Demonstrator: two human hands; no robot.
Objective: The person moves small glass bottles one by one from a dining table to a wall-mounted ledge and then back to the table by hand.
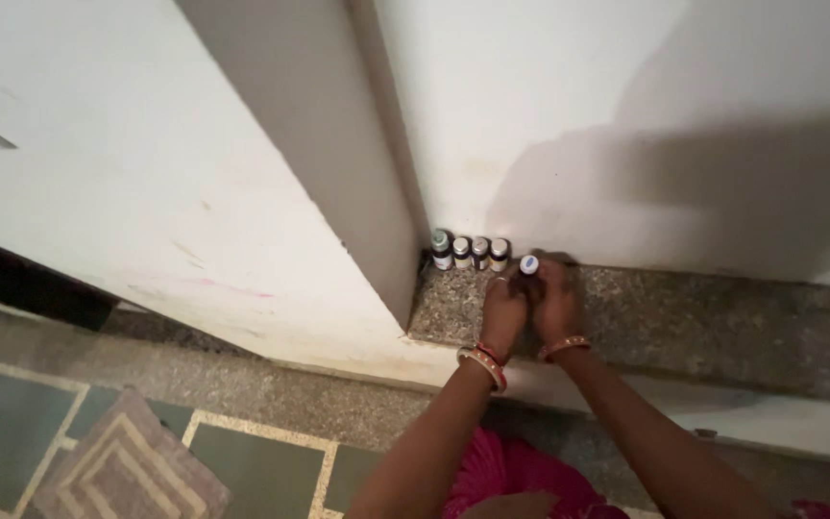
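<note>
Both hands, left (503,312) and right (557,303), seem clamped on a bottle (528,264); four bottles (471,252) stand at nine o'clock.

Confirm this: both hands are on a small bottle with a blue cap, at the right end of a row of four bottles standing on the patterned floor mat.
Not quite. The row of four bottles stands on the speckled stone ledge against the wall, not on the floor mat, as the head view shows. The rest holds: the left hand and right hand are on the blue-capped bottle at the row's right end.
</note>
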